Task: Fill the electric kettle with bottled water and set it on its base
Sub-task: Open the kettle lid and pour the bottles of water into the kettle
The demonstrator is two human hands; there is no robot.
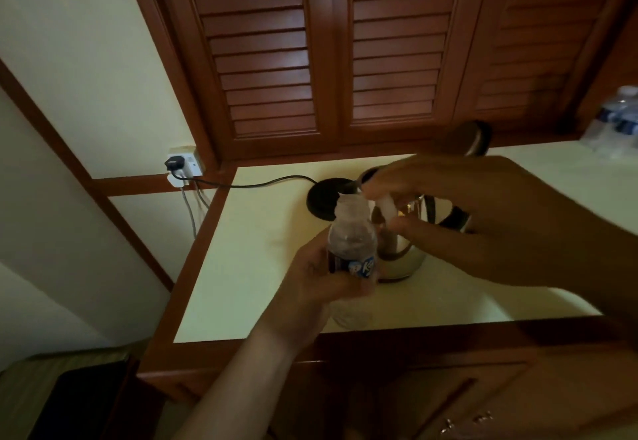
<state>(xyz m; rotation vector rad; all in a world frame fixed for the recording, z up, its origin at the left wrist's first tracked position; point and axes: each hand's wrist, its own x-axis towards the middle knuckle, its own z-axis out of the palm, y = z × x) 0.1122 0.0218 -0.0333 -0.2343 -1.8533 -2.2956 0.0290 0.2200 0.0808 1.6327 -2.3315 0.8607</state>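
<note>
Electric kettle [404,253] waits open at frame centre; with left hand [321,277] gripping the water bottle [352,239] and right hand [483,218] pinching its cap [385,210], pour slowly.

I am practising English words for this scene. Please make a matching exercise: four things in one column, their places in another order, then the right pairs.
Things:
1 bottle
2 cap
3 kettle
4 plug

Places:
A in the socket
B held in the left hand
C on the counter, lid up
D pinched by the right hand

Pairs: 1-B, 2-D, 3-C, 4-A
</note>
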